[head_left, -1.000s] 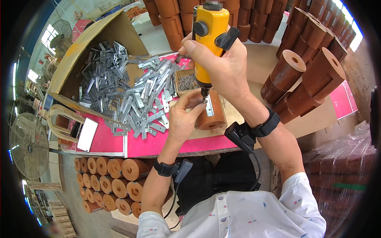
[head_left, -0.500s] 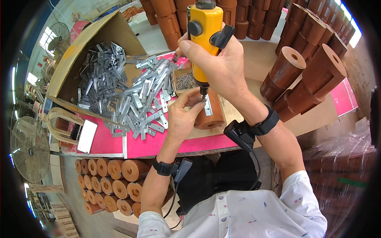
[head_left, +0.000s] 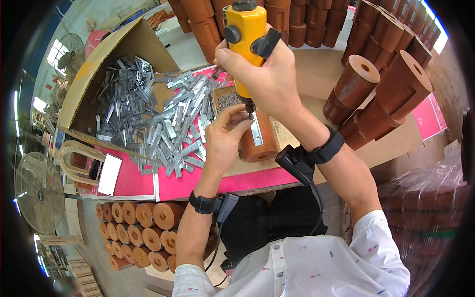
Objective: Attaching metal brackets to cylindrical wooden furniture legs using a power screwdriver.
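My right hand (head_left: 269, 74) is wrapped round a yellow power screwdriver (head_left: 242, 47) with black knobs, held upright with its bit pointing down. The bit meets the upper end of a flat metal strip (head_left: 257, 131) lying lengthwise on a reddish-brown wooden cylinder (head_left: 264, 146). My left hand (head_left: 222, 141) is closed in a pinch, thumb and fingertips right beside the bit. Whatever those fingers hold is too small and covered to make out. Behind the cylinder stands a small box of screws (head_left: 227, 100), partly hidden by my hands.
Loose metal strips (head_left: 173, 119) spill from a large cardboard box (head_left: 79, 106) at left. A phone (head_left: 110, 174) leans on a wooden stand. Brown cylinders (head_left: 354, 89) stand at right and along the back. More cylinders (head_left: 166, 216) are stacked below the table's front edge.
The screwdriver and my right hand have shifted slightly left and up, the tool's body leaning more leftward. My left hand moved a little with the bit, and more of the metal strip shows.
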`<state>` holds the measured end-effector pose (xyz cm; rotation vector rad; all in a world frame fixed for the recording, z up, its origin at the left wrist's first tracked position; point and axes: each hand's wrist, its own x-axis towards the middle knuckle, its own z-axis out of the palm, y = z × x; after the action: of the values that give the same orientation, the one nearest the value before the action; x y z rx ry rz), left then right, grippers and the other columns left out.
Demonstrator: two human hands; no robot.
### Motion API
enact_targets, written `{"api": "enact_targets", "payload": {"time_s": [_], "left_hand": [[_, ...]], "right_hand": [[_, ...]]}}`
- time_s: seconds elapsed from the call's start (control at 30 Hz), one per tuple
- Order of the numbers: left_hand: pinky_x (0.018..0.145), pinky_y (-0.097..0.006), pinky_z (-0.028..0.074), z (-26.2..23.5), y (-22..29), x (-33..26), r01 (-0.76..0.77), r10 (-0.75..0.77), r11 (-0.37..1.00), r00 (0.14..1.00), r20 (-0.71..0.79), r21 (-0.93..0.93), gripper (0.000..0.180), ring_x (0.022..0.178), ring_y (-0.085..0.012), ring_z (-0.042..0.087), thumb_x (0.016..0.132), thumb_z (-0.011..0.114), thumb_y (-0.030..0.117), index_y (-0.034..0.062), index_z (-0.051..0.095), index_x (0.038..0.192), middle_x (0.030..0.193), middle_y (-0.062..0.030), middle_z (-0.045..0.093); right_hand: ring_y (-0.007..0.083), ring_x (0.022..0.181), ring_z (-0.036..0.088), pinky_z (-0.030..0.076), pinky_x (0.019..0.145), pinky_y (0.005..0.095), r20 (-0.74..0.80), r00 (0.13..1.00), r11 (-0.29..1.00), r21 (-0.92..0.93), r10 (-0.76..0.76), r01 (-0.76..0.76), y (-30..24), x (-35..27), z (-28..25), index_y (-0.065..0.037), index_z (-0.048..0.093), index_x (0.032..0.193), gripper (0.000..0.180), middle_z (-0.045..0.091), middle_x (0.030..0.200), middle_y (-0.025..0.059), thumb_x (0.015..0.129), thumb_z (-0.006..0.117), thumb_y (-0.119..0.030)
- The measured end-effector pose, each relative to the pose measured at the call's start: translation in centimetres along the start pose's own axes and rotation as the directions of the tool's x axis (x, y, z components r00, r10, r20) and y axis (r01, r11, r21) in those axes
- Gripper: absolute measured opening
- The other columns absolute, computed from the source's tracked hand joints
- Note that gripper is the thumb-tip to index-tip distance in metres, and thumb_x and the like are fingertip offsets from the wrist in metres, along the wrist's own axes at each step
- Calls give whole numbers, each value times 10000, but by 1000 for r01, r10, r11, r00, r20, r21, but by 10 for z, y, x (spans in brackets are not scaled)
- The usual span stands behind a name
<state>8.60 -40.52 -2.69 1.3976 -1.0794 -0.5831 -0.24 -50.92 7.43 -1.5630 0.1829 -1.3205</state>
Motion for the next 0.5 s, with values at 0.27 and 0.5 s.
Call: {"api": "enact_targets", "payload": {"time_s": [0.27,0.5], "left_hand": [[793,-287,535,3,-12,10,25,-26,997,1000,12,67,340,866,-157,687,801,710,31,-40,638,1125,931,-137,721],[795,-290,534,0,-23,12,57,-58,998,998,24,35,297,879,-175,695,796,715,43,-29,660,1079,943,-152,723]], "right_hand": [[139,793,643,523,741,304,-43,998,996,-85,-40,36,20,1,-1,24,558,1141,485,674,878,98,765,754,-211],[176,786,659,524,738,316,-32,999,996,-90,-2,0,18,-2,0,27,548,1154,505,670,864,119,760,752,-215]]}}
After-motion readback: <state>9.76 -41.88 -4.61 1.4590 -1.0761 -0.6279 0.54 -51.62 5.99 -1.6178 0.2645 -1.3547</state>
